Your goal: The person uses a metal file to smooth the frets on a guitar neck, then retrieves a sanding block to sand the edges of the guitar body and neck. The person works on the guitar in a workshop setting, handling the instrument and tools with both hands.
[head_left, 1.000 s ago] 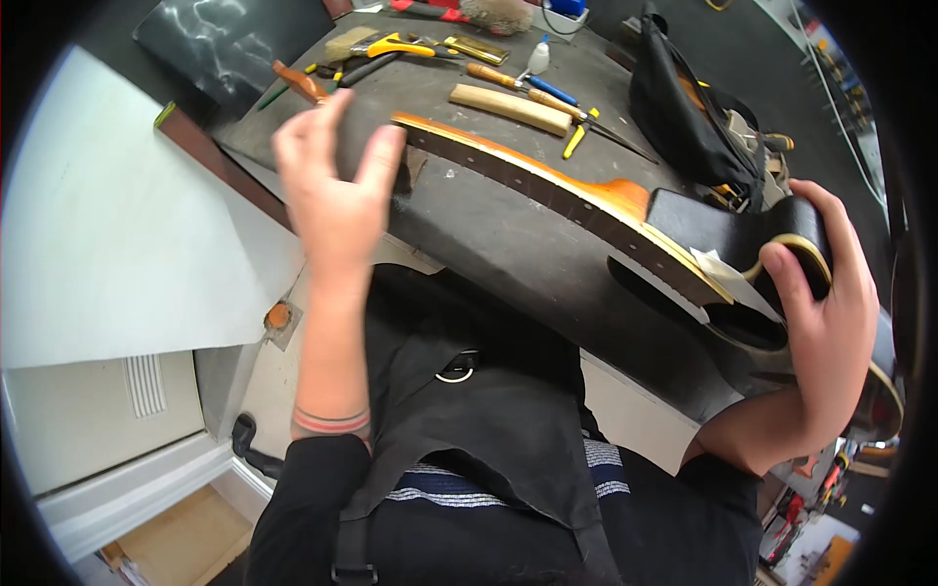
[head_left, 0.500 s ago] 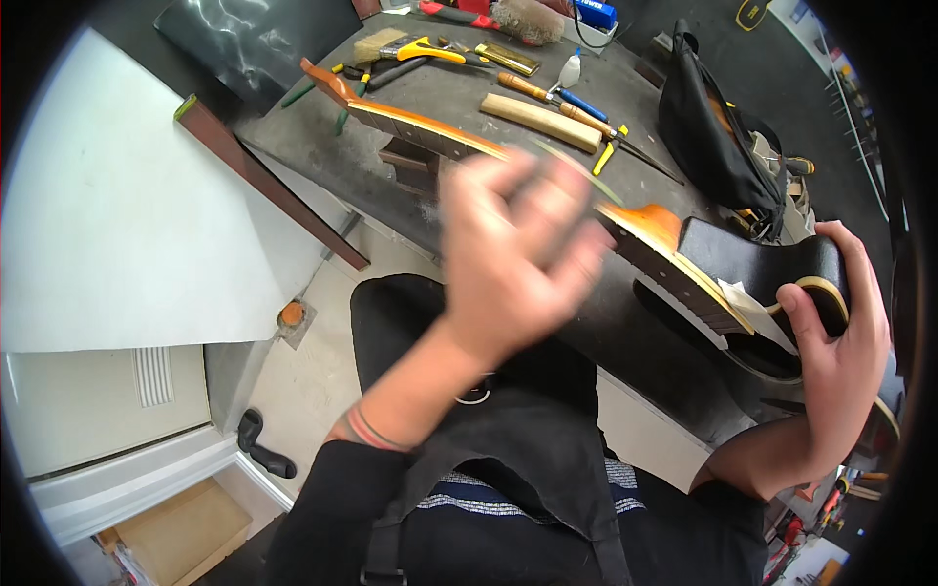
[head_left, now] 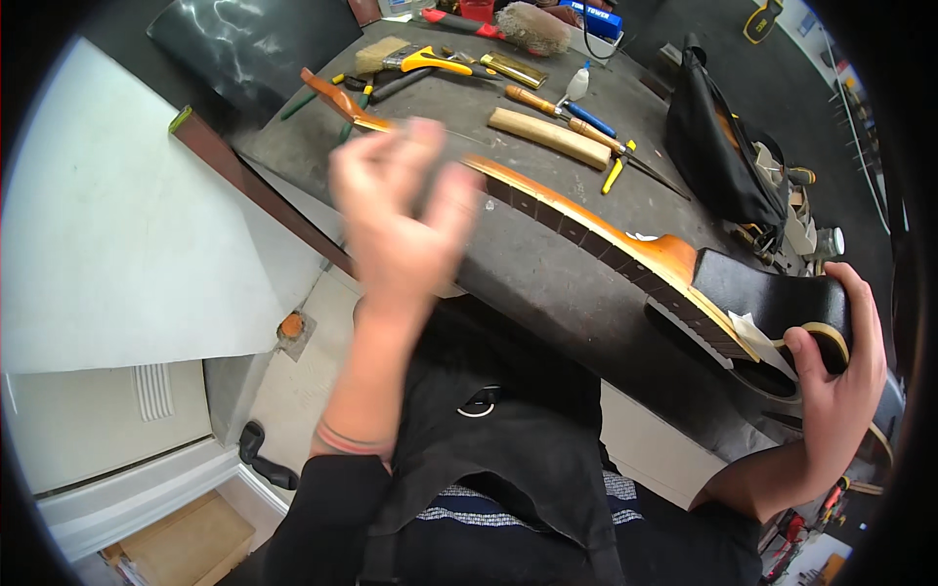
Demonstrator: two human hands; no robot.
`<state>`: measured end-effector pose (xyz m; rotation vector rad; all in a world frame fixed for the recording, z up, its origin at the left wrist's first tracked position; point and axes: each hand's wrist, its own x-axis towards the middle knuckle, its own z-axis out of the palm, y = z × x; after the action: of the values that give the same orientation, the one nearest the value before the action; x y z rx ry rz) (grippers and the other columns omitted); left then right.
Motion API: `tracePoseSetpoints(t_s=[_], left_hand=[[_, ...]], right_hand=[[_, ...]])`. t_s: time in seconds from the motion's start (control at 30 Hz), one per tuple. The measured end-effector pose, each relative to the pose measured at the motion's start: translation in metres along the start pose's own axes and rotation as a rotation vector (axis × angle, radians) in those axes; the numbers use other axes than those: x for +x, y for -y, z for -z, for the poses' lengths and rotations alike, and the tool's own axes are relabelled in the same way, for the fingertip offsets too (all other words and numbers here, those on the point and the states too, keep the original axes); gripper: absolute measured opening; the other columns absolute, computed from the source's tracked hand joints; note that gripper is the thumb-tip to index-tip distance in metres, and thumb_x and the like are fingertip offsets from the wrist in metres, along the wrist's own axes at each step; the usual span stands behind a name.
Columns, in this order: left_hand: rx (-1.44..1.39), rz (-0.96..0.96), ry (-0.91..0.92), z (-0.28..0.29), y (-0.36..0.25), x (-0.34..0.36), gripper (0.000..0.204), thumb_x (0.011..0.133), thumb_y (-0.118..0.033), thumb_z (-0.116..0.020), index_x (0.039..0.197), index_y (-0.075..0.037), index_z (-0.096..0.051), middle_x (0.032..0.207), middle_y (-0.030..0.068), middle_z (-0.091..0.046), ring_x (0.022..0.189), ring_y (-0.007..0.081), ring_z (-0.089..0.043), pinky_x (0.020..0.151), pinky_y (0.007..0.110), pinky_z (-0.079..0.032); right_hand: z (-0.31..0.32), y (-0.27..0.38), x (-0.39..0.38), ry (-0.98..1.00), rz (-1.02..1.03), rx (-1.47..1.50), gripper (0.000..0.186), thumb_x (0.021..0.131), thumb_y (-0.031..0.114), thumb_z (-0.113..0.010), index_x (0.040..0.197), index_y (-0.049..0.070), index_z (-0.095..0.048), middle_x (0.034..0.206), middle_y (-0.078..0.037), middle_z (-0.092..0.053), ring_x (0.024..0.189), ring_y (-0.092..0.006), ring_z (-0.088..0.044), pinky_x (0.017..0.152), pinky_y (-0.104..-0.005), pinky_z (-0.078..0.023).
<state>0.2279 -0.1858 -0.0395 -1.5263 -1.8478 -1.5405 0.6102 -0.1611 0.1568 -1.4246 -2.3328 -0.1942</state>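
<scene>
An electric guitar lies across the bench edge, its dark fretboard [head_left: 596,241] turned toward me and its orange-brown headstock [head_left: 330,93] at the far left. My left hand [head_left: 403,210] is blurred by motion over the neck near the headstock. Its fingers and thumb are curled around the neck's edge; a thin, smeared item seems to be between them, but I cannot make it out. At the right, my right hand [head_left: 848,366] is closed around the horn of the black guitar body [head_left: 767,298]. White tape [head_left: 754,334] sits beside the fretboard's end.
On the grey bench lie a wooden block [head_left: 549,137], a yellow-handled brush [head_left: 430,61], wooden-handled files [head_left: 532,100], a small white bottle [head_left: 578,82] and a dusty brush [head_left: 532,27]. A black bag [head_left: 718,146] stands at the right. A brown bar [head_left: 259,188] leans on the left.
My left hand has slid left along the neck, from its middle toward the headstock. The right hand keeps its hold on the body. The view has shifted slightly.
</scene>
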Motion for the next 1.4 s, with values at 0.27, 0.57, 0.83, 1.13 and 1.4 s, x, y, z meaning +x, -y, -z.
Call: tracePoseSetpoints(t_s=[0.27, 0.57, 0.83, 1.13, 1.4], left_hand=[[-0.146, -0.137, 0.168, 0.0, -0.062, -0.01, 0.052, 0.083, -0.023, -0.089, 0.133, -0.012, -0.079, 0.128, 0.0197, -0.06, 0.119, 0.038, -0.061, 0.105, 0.048, -0.052], [-0.138, -0.12, 0.334, 0.017, -0.079, -0.005, 0.059, 0.078, -0.022, -0.092, 0.135, -0.015, -0.079, 0.128, 0.016, -0.061, 0.119, 0.0338, -0.063, 0.103, 0.043, -0.054], [-0.052, -0.112, 0.294, 0.021, -0.077, 0.004, 0.046, 0.085, -0.022, -0.087, 0.129, -0.013, -0.08, 0.124, 0.0166, -0.061, 0.119, 0.035, -0.063, 0.103, 0.047, -0.052], [0.01, -0.109, 0.283, 0.02, -0.066, 0.011, 0.051, 0.081, -0.024, -0.088, 0.13, -0.012, -0.078, 0.128, 0.02, -0.06, 0.115, 0.038, -0.061, 0.099, 0.049, -0.053], [0.165, 0.152, 0.232, 0.027, -0.018, 0.037, 0.044, 0.089, -0.023, -0.084, 0.131, -0.01, -0.079, 0.123, 0.0191, -0.063, 0.121, 0.0365, -0.061, 0.101, 0.048, -0.053]], right_hand=[[0.003, 0.012, -0.005, -0.012, 0.071, -0.114, 0.076, 0.084, 0.049, -0.091, 0.137, 0.0, -0.066, 0.124, -0.018, -0.07, 0.112, -0.0381, -0.07, 0.1, -0.0407, -0.054], [0.007, 0.014, -0.009, -0.009, 0.089, -0.158, 0.079, 0.083, 0.051, -0.091, 0.137, -0.001, -0.066, 0.126, -0.02, -0.071, 0.116, -0.0412, -0.07, 0.103, -0.044, -0.053], [0.008, 0.019, -0.008, -0.002, 0.092, -0.148, 0.079, 0.083, 0.051, -0.09, 0.137, -0.001, -0.067, 0.126, -0.021, -0.071, 0.118, -0.042, -0.07, 0.103, -0.0444, -0.053], [0.009, 0.02, -0.011, -0.023, 0.1, -0.149, 0.08, 0.081, 0.051, -0.091, 0.136, -0.002, -0.067, 0.124, -0.021, -0.071, 0.116, -0.0409, -0.07, 0.102, -0.0439, -0.053], [0.008, 0.014, -0.012, -0.017, 0.091, -0.137, 0.08, 0.081, 0.049, -0.092, 0.137, -0.001, -0.067, 0.124, -0.021, -0.07, 0.112, -0.0396, -0.07, 0.101, -0.0433, -0.053]])
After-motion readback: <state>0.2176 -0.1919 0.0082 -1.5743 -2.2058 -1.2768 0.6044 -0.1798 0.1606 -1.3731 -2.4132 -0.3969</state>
